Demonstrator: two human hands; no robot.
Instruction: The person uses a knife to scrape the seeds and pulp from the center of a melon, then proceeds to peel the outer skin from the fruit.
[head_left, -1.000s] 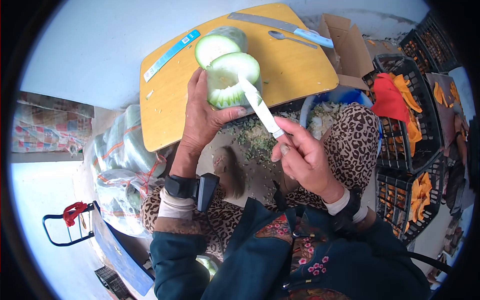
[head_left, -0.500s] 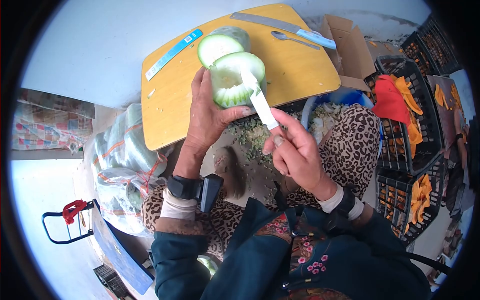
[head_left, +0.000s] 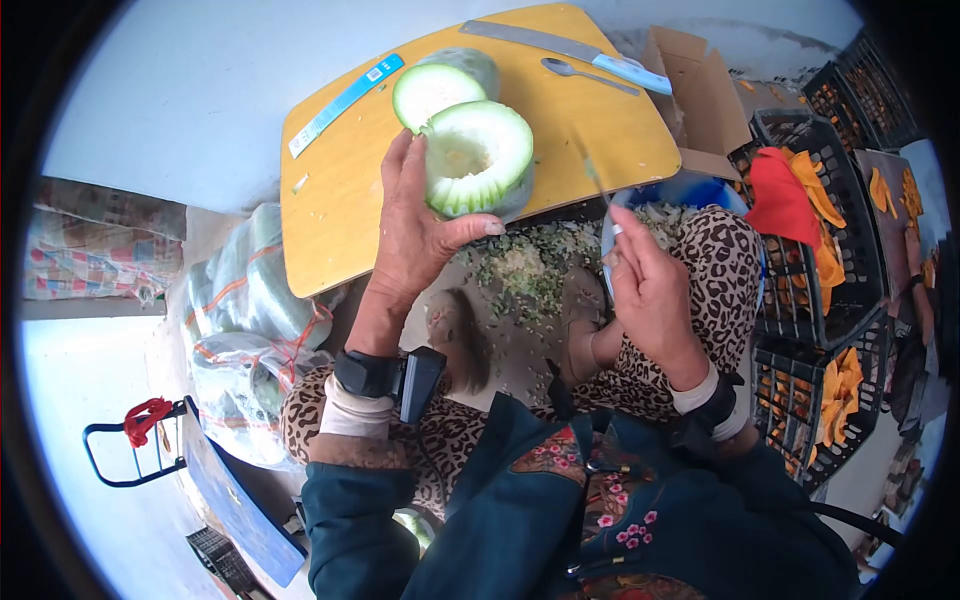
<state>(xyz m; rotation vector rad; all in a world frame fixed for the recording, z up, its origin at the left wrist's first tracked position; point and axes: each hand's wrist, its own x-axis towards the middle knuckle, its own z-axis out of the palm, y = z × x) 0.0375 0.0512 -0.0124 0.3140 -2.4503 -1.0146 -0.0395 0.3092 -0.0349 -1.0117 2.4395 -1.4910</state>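
Note:
A cut winter melon piece (head_left: 505,140), green outside and white inside with a hollowed middle, lies at the near edge of the yellow table. My left hand (head_left: 412,215) grips its left side, fingers behind and thumb in front. To the right, over the table's edge and apart from the melon, my right hand (head_left: 650,290) is closed around a knife (head_left: 592,172), seen nearly edge-on and blurred. Its handle is mostly hidden in my fist. A second winter melon piece (head_left: 432,93) rests just behind, its pale cut face turned toward me.
The yellow table (head_left: 350,220) bears a long knife (head_left: 560,45), a spoon (head_left: 575,71) and a blue-and-white strip (head_left: 345,105). Scraps (head_left: 525,260) litter the floor beside a blue tub (head_left: 728,195). Black crates (head_left: 850,280) with orange pieces stand right; bagged melons (head_left: 235,300) lie left.
My right hand has drawn the knife out of the melon and moved right and down. The blade has turned from flat-on to nearly edge-on. My left hand keeps its grip.

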